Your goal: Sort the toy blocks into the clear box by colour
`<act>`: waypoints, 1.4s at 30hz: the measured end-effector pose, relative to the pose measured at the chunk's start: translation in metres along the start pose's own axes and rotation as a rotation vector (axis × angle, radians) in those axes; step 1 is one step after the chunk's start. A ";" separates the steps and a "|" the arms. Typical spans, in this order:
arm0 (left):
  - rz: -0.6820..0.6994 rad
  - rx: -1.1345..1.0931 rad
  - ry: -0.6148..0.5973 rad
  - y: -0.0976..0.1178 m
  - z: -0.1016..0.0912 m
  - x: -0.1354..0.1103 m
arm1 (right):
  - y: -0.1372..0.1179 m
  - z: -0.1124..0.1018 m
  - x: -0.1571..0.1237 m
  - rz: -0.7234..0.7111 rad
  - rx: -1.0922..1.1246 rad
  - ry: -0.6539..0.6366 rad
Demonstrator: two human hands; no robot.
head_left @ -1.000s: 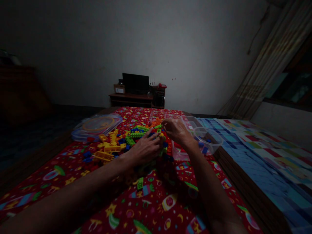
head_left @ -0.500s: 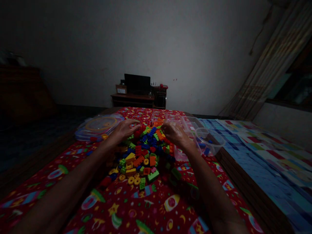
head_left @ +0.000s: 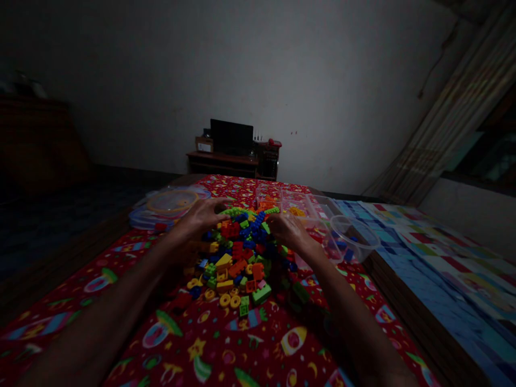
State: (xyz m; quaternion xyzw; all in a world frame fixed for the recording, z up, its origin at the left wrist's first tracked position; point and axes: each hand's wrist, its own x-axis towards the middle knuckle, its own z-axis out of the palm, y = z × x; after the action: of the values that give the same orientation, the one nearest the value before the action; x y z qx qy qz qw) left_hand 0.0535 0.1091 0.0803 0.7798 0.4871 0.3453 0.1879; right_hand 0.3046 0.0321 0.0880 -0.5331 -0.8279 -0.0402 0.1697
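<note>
Head view: on the red patterned cloth [head_left: 245, 357], the pile of toy bricks [head_left: 237, 252] is flanked by both hands. The left hand [head_left: 205, 214] is held open at the pile's far left edge, thumb and fingers parted beside green bricks; whether any is touched cannot be told. The right hand [head_left: 288, 230] is curled in over the pile's right side; whether a brick is gripped cannot be told, since the fingertips are blurred and turned away. Bricks under the right wrist are lost in shadow, and part of the clear tray [head_left: 322, 204] is covered by that hand. Blue bricks are seen dimly inside the round tub [head_left: 363, 246]. Both forearms are cut off below.
</note>
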 end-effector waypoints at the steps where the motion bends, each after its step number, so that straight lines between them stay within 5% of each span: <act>1: 0.000 -0.037 -0.005 0.004 -0.002 -0.001 | -0.002 0.001 0.001 -0.002 0.014 0.022; 7: 0.083 -0.213 -0.279 0.045 -0.003 -0.021 | -0.020 0.002 0.002 -0.055 0.214 0.161; 14: 0.172 -0.006 -0.287 0.053 -0.004 -0.026 | -0.022 -0.010 -0.003 -0.093 0.257 0.103; 22: 0.163 0.265 -0.446 0.012 -0.020 -0.020 | 0.031 -0.039 -0.007 0.183 0.179 0.343; 29: 0.119 0.302 -0.477 0.028 -0.014 -0.028 | 0.083 -0.060 -0.022 0.520 -0.011 0.500; 34: 0.101 0.331 -0.487 0.030 -0.018 -0.027 | 0.111 -0.056 -0.033 0.737 -0.167 0.415; 42: -0.004 0.183 -0.392 0.010 -0.040 -0.016 | 0.134 -0.051 -0.023 0.896 -0.229 0.281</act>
State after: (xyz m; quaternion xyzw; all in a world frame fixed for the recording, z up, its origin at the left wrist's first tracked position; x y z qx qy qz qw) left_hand 0.0261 0.0885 0.1081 0.8449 0.4721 0.1409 0.2084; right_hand 0.4460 0.0568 0.1135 -0.8419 -0.4762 -0.1255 0.2208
